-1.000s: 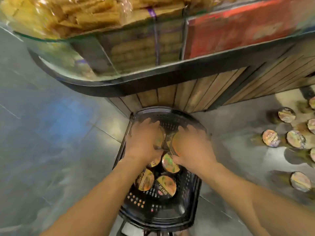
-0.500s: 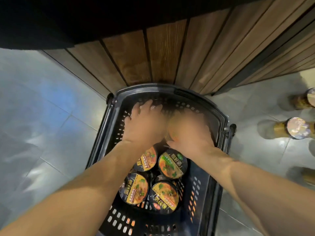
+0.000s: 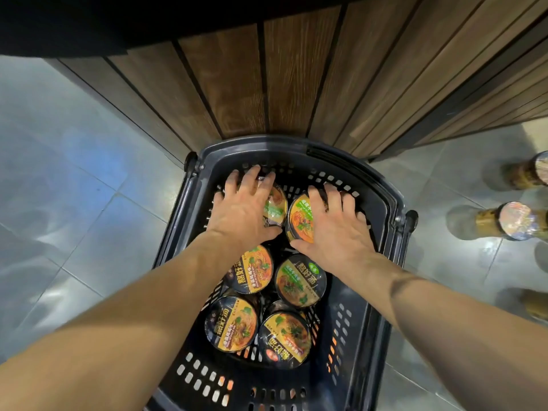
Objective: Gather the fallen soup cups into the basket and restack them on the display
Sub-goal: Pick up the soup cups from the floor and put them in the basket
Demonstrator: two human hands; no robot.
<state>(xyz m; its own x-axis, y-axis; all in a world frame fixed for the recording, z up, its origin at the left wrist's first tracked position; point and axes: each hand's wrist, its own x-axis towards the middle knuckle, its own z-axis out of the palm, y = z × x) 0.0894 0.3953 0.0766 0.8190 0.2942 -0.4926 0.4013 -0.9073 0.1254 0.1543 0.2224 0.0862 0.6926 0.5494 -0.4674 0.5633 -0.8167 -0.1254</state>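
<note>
A black plastic basket stands on the floor against the wooden display base. Several soup cups with orange and green lids sit upright inside it, among them one at the near left and one at the middle right. At the basket's far end my left hand lies over the top of a soup cup, fingers curled round its far rim. My right hand covers a second cup the same way, thumb at its near edge.
The wood-slat display base rises right behind the basket. More soup cups stand on the grey tiled floor to the right, one near the basket and another farther back. Open floor tiles stretch to the left.
My hands have spread apart a little inside the basket, so the lids of the two far cups now show between them. The view has come closer to the basket.
</note>
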